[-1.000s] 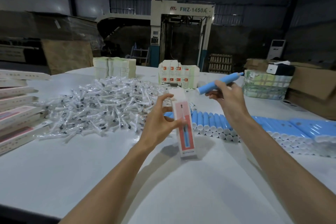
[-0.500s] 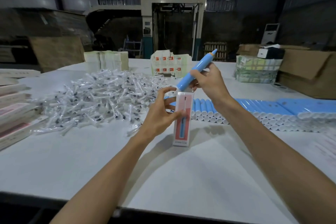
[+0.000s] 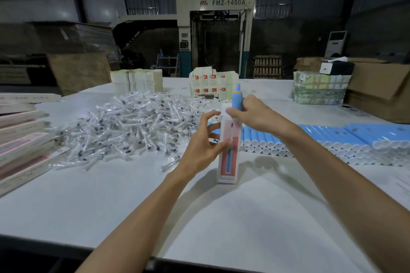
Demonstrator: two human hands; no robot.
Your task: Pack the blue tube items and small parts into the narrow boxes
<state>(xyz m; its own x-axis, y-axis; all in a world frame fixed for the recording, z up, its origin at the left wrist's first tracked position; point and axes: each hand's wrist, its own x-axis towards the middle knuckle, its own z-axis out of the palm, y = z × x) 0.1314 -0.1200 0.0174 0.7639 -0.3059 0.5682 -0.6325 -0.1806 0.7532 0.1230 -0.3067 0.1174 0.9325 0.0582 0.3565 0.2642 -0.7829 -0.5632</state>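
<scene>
Blue tube (image 3: 237, 99) is held nearly upright over the top of the narrow box (image 3: 228, 162), gripped by the curled fingers of the right hand (image 3: 255, 115); its lower end is hidden by that hand. The box is stood on end on the white surface (image 3: 133, 206) and is pinched between thumb and fingers of the left hand (image 3: 204, 146). A heap of bagged parts (image 3: 133, 126) is seen to the left, and a row of tubes (image 3: 332, 139) to the right.

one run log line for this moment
phase: insert blue tube | left hand: holds box upright on table | right hand: grips blue tube upright at box top
</scene>
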